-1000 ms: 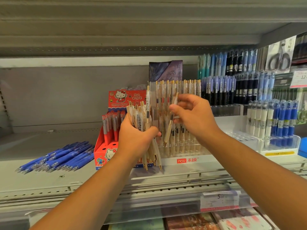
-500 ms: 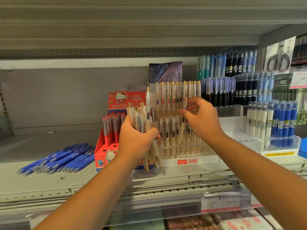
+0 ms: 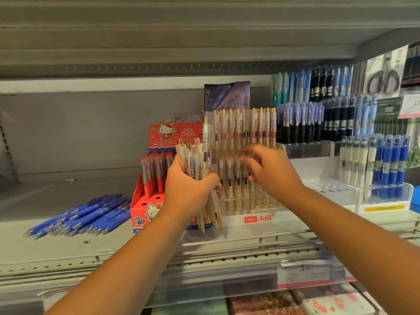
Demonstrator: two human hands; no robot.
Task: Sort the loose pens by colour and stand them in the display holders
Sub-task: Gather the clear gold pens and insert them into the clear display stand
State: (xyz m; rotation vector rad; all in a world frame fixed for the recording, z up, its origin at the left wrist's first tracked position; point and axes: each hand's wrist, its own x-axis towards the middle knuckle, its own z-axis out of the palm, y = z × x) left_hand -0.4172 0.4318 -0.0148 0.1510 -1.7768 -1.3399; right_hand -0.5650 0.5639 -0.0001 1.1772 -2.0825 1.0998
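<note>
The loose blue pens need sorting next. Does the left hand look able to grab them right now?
Probably not yet. The left hand grips a bundle of cream pens, so it is full. The way looks free: the blue pens lie uncovered on the shelf to its left.

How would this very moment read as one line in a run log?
left hand: grips bundle of cream gold-clipped pens | right hand: at clear tiered plastic display holder, grasp unclear | loose blue pens: lying piled, unsorted
</note>
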